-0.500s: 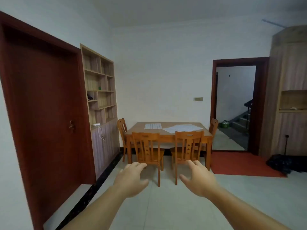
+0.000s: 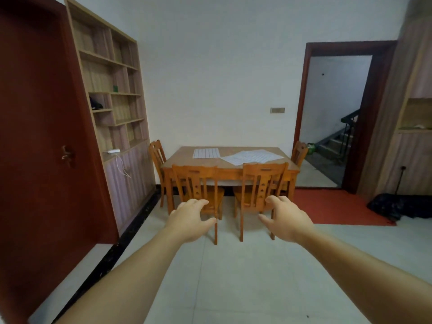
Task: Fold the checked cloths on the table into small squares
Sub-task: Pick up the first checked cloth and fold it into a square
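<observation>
While your left hand [image 2: 189, 220] and right hand [image 2: 288, 220] reach forward relaxed and empty, two checked cloths wait on the table [image 2: 177, 160]: a folded cloth [image 2: 206, 152] squared to its edges, a spread cloth [image 2: 252, 156] skewed, long axis left-right.

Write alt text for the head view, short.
Two empty hands, left and right, reach forward across a tiled floor toward a wooden dining table with chairs. Two checked cloths lie on it: a smaller rectangle and a larger spread one.

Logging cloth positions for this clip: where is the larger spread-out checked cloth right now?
In the head view, the larger checked cloth lies flat on the right half of the wooden table, right of the smaller cloth.
</observation>
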`<state>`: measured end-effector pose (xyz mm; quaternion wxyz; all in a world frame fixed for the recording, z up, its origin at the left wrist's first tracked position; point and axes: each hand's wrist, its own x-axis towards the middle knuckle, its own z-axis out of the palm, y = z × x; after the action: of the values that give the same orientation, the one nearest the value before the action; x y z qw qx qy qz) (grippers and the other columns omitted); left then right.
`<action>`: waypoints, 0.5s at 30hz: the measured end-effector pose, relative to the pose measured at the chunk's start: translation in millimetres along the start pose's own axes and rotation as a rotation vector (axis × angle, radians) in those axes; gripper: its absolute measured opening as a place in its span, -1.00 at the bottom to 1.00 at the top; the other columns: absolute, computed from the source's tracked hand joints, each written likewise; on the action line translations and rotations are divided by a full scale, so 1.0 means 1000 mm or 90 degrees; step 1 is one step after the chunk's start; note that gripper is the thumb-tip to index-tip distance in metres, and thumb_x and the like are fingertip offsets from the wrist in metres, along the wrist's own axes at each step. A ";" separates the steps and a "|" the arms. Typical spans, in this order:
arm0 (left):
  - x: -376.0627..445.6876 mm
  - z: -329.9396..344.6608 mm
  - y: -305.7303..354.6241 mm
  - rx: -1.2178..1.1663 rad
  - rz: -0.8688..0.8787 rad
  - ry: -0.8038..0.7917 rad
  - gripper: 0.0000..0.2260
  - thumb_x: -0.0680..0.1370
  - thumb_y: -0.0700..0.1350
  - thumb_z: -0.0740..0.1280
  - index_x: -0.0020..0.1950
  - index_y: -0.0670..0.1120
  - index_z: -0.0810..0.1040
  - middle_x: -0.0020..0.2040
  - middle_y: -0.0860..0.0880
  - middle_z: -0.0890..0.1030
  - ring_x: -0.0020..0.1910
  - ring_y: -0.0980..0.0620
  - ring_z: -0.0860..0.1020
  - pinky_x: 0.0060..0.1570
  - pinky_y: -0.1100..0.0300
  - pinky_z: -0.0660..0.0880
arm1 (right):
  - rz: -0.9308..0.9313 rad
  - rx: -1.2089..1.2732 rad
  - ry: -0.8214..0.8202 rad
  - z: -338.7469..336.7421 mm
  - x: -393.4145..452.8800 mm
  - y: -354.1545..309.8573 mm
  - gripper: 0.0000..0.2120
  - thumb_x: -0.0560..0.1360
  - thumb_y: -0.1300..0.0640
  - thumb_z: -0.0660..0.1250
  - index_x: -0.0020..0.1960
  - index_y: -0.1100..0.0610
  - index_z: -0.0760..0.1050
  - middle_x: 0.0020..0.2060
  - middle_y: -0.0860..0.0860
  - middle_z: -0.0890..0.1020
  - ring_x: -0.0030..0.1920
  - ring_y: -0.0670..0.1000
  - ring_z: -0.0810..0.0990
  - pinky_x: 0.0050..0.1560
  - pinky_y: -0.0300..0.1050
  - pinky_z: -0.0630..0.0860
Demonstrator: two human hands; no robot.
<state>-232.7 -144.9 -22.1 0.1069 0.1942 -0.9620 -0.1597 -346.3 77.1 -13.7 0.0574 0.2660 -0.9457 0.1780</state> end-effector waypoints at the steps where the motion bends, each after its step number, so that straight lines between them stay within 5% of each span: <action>1: 0.016 0.002 0.002 -0.001 0.003 0.003 -0.40 0.54 0.27 0.25 0.54 0.12 0.24 0.52 0.07 0.31 0.47 -0.01 0.31 0.40 -0.10 0.36 | 0.006 0.000 0.003 0.001 0.015 0.004 -0.44 0.50 -0.25 0.21 0.43 -0.06 0.29 0.32 -0.02 0.43 0.24 0.07 0.50 0.20 0.10 0.49; 15: 0.278 0.088 0.062 0.030 -0.007 -0.025 -0.43 0.56 0.22 0.28 0.53 0.12 0.25 0.53 0.06 0.32 0.48 0.00 0.31 0.40 -0.08 0.37 | 0.028 0.042 -0.007 0.047 0.271 0.133 -0.42 0.51 -0.29 0.18 0.44 -0.05 0.29 0.32 -0.01 0.45 0.22 0.05 0.51 0.19 0.08 0.51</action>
<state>-527.8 -180.5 -41.6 0.0825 0.1985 -0.9663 -0.1415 -647.2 34.8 -42.5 0.0394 0.2479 -0.9451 0.2092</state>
